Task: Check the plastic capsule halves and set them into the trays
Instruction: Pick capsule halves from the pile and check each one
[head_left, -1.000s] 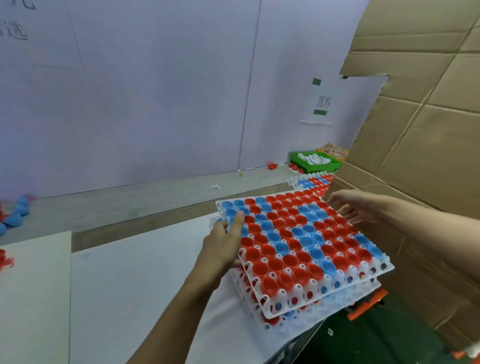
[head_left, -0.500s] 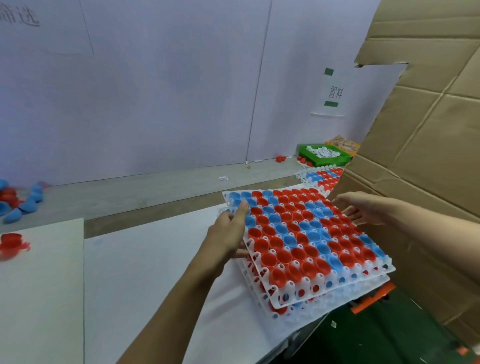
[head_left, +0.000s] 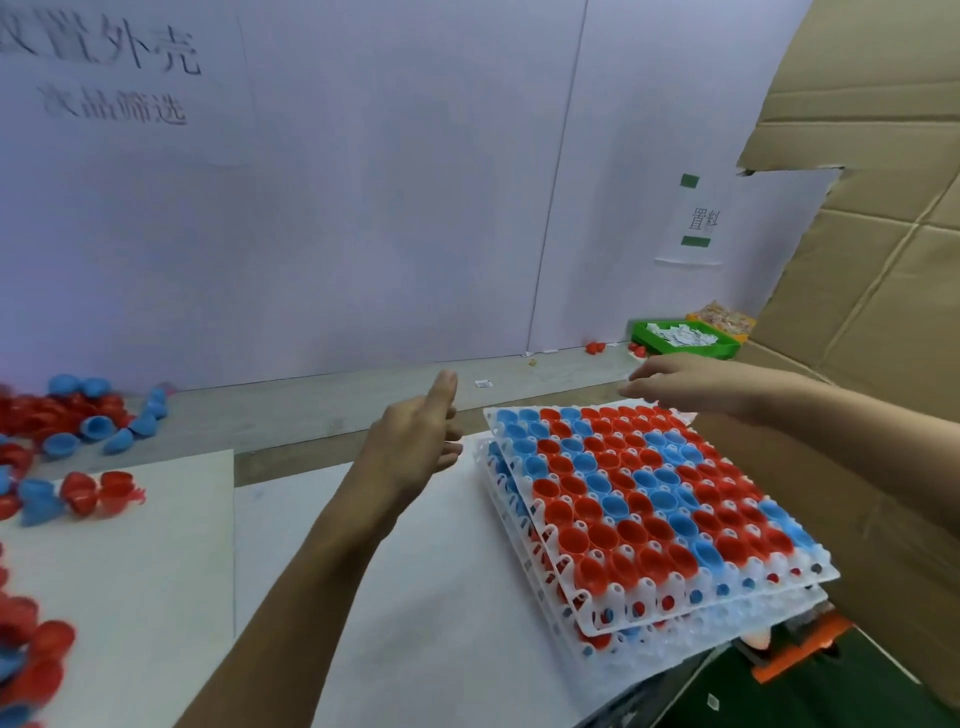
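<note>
- Head view: trays (head_left: 644, 525) sit stacked at the near right, the top one full of red and blue capsule halves (head_left: 623, 499), skewed slightly over the one beneath.
- Left hand (head_left: 415, 447) hangs just left of the stack, fingers spread loose, holding nothing, apparently clear of the rim.
- Right hand (head_left: 691, 384) hovers flat over the far edge, fingers straight, empty, likely placed to steady or square the stack.
- Loose halves (head_left: 78, 415) lie piled far left, within reach for checking; a green bin (head_left: 685, 338) stands far right by cardboard (head_left: 857, 312).
</note>
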